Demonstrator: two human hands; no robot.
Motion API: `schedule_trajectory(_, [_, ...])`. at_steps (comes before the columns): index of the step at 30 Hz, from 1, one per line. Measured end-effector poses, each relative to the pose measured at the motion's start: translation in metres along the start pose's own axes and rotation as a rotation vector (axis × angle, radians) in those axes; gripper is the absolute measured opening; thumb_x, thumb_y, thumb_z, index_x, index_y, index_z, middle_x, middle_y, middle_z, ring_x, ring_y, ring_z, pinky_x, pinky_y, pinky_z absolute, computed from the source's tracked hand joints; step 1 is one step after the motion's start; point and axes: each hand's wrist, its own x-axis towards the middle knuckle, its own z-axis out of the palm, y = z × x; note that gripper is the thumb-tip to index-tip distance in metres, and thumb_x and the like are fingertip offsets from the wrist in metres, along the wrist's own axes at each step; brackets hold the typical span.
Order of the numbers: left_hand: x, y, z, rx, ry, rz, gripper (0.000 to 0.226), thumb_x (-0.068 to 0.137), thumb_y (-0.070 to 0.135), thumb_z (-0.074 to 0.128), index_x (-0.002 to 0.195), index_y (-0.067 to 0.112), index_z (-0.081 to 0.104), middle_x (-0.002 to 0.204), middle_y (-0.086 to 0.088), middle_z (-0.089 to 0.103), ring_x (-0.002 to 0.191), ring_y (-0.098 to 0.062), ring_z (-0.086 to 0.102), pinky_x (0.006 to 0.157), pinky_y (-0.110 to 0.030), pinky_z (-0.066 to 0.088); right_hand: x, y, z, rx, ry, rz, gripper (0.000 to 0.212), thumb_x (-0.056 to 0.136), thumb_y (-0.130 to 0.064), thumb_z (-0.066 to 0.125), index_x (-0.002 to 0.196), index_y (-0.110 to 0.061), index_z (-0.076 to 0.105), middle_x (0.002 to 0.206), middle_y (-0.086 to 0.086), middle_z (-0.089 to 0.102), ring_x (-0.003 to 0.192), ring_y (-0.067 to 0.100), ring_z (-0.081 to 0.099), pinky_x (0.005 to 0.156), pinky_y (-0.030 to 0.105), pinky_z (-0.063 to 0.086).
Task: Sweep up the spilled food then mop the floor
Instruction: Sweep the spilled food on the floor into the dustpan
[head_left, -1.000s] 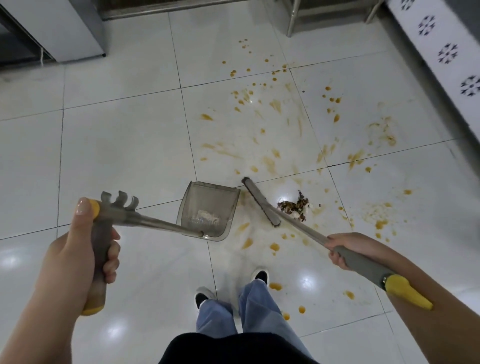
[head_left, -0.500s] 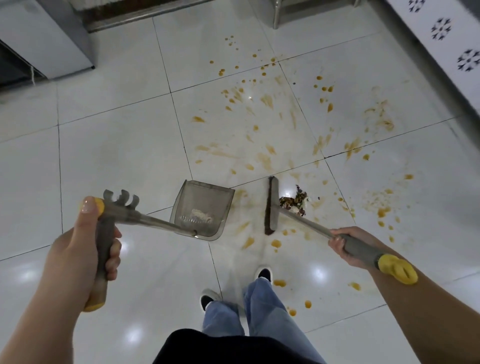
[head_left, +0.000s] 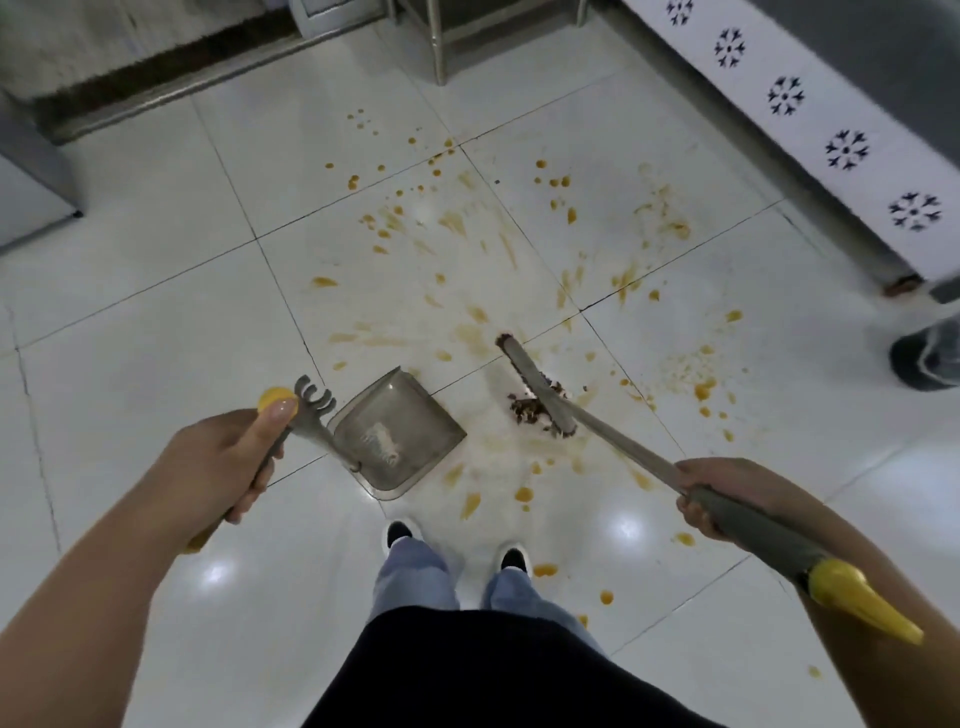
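Note:
My left hand (head_left: 221, 467) grips the grey, yellow-tipped handle of a translucent grey dustpan (head_left: 397, 434), which rests on the white tile floor just ahead of my feet with its mouth turned right. My right hand (head_left: 727, 496) grips the grey handle of a broom (head_left: 535, 387) with a yellow end cap. The broom head lies on the floor to the right of the dustpan. A small pile of dark brown food scraps (head_left: 527, 410) sits against the head's left side, between it and the pan. Orange sauce drops and smears (head_left: 467, 228) cover the tiles beyond.
A metal table leg (head_left: 439, 41) stands at the back centre. A white patterned panel (head_left: 810, 114) runs along the right. A grey cabinet (head_left: 31, 192) stands at the left, and a dark object (head_left: 924, 358) sits at the right edge. My shoes (head_left: 400, 532) are just behind the dustpan.
The broom head has swung and pushed the scraps left, so the pile now lies on the dustpan side. The dustpan has turned its mouth rightward toward the pile. The view tilted further back.

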Motion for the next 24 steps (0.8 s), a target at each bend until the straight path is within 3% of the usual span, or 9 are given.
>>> schedule_trajectory(5, [0.047,0.032,-0.008,0.117,-0.163,0.082,0.076,0.062,0.078,0.034,0.07,0.005,0.054,0.041,0.001,0.046,0.031,-0.011,0.037,0.032,-0.022,0.034,0.003,0.012,0.003,0.156,0.077,0.014,0.019,0.096,-0.006,0.042,0.077,-0.003,0.04,0.06,0.009,0.04,0.026,0.012,0.045,0.028,0.014,0.039])
schedule_trajectory(10, [0.084,0.077,-0.001,0.234,-0.358,0.138,0.079,0.054,0.081,0.03,0.07,0.007,0.052,0.038,0.004,0.042,0.03,-0.009,0.035,0.035,-0.02,0.033,0.003,0.031,0.015,0.292,0.19,0.069,0.019,0.096,-0.008,0.041,0.079,-0.002,0.043,0.043,0.009,0.044,0.023,0.014,0.042,0.028,0.013,0.038])
schedule_trajectory(16, [0.106,0.116,0.012,0.281,-0.428,0.209,0.081,0.052,0.083,0.027,0.069,0.008,0.051,0.042,0.002,0.043,0.029,-0.009,0.035,0.034,-0.019,0.033,0.013,0.051,0.032,0.412,0.29,0.062,0.018,0.096,-0.007,0.042,0.079,0.0,0.042,0.06,0.01,0.04,0.022,0.014,0.041,0.028,0.015,0.039])
schedule_trajectory(21, [0.094,0.132,0.037,0.36,-0.467,0.238,0.079,0.052,0.083,0.024,0.067,0.01,0.051,0.044,0.002,0.046,0.028,-0.009,0.037,0.034,-0.017,0.034,0.031,0.057,0.029,0.443,0.302,0.108,0.021,0.096,-0.008,0.042,0.076,-0.002,0.041,0.036,0.011,0.044,0.022,0.017,0.042,0.03,0.015,0.041])
schedule_trajectory(24, [0.086,0.14,0.049,0.358,-0.463,0.216,0.078,0.052,0.082,0.025,0.066,0.009,0.051,0.038,0.006,0.044,0.027,-0.007,0.036,0.032,-0.016,0.034,0.045,0.051,0.023,0.366,0.311,0.115,0.023,0.096,-0.008,0.042,0.074,-0.001,0.041,0.037,0.01,0.045,0.023,0.018,0.043,0.031,0.015,0.04])
